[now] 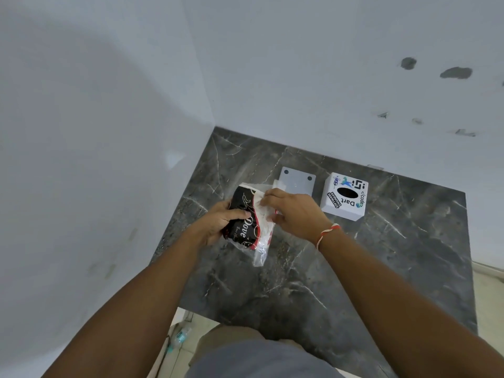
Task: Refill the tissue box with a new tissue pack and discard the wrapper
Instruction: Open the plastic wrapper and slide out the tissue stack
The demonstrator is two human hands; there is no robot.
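Both forearms reach to mid-frame above the surface: left hand clamps the soft, light, slippery tissue pack, right hand fingers pinch its torn wrapper, best gripped there.

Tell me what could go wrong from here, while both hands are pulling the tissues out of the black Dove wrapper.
1. The right hand pinches the white tissue stack while the left hand grips the black and red plastic Dove wrapper; an uneven pull could tear or scatter the tissues.
2. Everything is held above the dark grey marble counter, so loose sheets could fall onto it.
3. The white sticker-covered tissue box and its flat white base plate lie close by; the right hand might knock them.
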